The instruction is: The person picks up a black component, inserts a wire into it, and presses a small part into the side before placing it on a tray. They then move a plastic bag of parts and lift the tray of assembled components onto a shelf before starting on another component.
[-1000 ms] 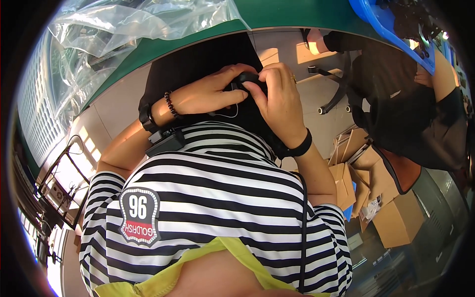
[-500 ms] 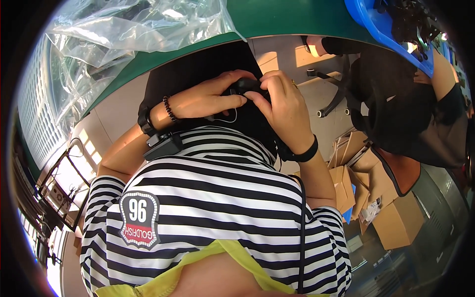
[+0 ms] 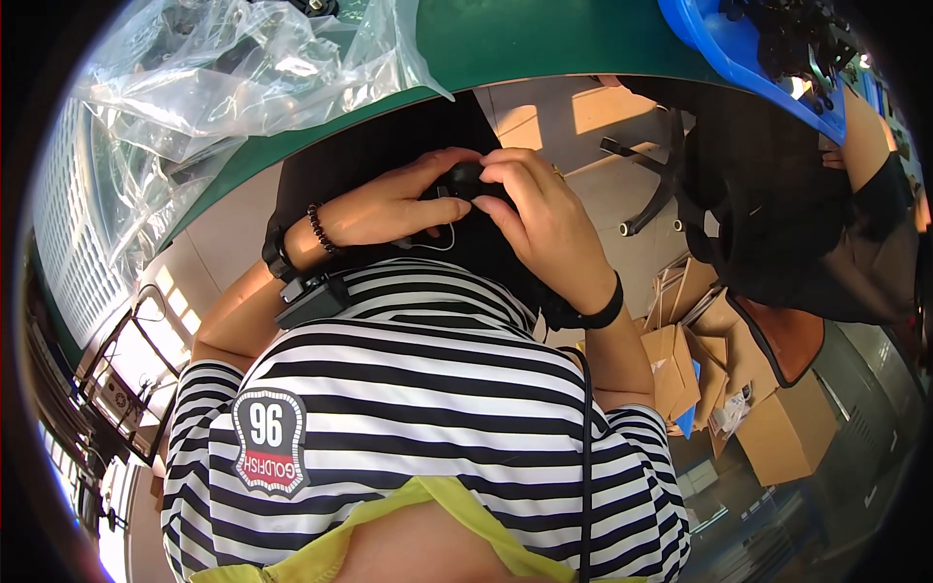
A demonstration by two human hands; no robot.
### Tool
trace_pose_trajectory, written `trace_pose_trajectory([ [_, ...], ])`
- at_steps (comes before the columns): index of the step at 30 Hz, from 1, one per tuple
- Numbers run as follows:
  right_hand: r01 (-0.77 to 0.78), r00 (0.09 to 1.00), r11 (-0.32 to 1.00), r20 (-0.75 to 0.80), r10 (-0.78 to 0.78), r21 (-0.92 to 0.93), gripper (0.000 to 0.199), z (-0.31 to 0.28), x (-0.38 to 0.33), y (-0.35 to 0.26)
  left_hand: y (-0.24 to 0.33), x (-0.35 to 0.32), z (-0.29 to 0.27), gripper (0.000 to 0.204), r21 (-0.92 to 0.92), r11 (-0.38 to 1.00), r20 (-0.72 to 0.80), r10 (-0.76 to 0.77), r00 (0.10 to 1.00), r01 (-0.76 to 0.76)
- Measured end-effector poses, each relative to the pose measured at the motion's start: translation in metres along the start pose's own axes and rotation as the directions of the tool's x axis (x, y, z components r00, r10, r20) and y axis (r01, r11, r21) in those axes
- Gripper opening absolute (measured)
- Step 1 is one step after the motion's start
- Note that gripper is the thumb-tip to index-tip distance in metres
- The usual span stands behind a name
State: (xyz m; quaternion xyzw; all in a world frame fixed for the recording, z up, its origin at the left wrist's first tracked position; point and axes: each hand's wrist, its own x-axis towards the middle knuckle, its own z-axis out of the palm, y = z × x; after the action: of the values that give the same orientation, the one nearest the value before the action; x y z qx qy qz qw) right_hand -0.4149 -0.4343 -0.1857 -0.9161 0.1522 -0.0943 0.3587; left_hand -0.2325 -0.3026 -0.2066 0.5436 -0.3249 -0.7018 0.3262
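Note:
Over my lap, both hands meet around a small, rounded black part (image 3: 466, 179). My left hand (image 3: 394, 202) is closed on it from the left, thumb and fingers on either side. From the right, my right hand (image 3: 540, 209) grips the same part with bent fingers and thumb. A thin white cord (image 3: 450, 236) loops down below my left thumb. The part's dark colour merges with my black trousers, and my fingers cover much of it, so its exact kind cannot be told.
A green table (image 3: 544, 39) lies ahead, with a clear plastic bag (image 3: 243, 78) at its left. At the far right stands a blue bin (image 3: 714, 49) of black parts. Cardboard boxes (image 3: 787, 432) are on the floor at right, near a seated person in black (image 3: 768, 204).
My right hand has shifted slightly left, closer to my left hand, and its fingers cover more of the black part. The whole view has tilted a little.

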Motion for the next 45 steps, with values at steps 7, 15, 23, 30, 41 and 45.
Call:
trace_pose_trajectory([
  [7, -0.021, 1.0, 0.999, -0.005, 0.02, -0.037, 0.023, 0.006, -0.002, 0.0, -0.006, 0.003, 0.0, 0.063, -0.003, 0.999, -0.006, 0.043, 0.999, -0.043],
  [15, 0.023, 0.999, 0.999, -0.024, -0.022, 0.028, 0.023, 0.003, -0.001, -0.003, -0.008, 0.001, 0.001, 0.063, 0.001, 0.998, -0.01, 0.064, 0.998, -0.064],
  [23, -0.067, 0.998, 0.998, -0.008, 0.067, -0.021, 0.026, 0.004, -0.001, -0.004, -0.016, 0.004, 0.002, 0.064, 0.07, 0.992, -0.013, 0.108, 0.994, -0.107],
  [30, -0.072, 0.997, 0.997, -0.007, 0.072, -0.029, 0.028, 0.015, -0.002, -0.008, -0.004, -0.002, 0.003, 0.065, -0.008, 1.0, -0.043, -0.004, 0.999, 0.003],
  [41, -0.077, 0.997, 0.996, 0.016, 0.076, 0.041, 0.029, 0.012, -0.003, -0.004, -0.003, -0.002, 0.001, 0.064, 0.033, 0.999, -0.01, 0.009, 1.0, -0.008],
  [45, -0.1, 0.995, 0.995, 0.002, 0.1, 0.028, 0.029, 0.016, -0.004, -0.005, -0.008, -0.002, 0.003, 0.065, 0.032, 0.998, -0.036, 0.057, 0.998, -0.055],
])
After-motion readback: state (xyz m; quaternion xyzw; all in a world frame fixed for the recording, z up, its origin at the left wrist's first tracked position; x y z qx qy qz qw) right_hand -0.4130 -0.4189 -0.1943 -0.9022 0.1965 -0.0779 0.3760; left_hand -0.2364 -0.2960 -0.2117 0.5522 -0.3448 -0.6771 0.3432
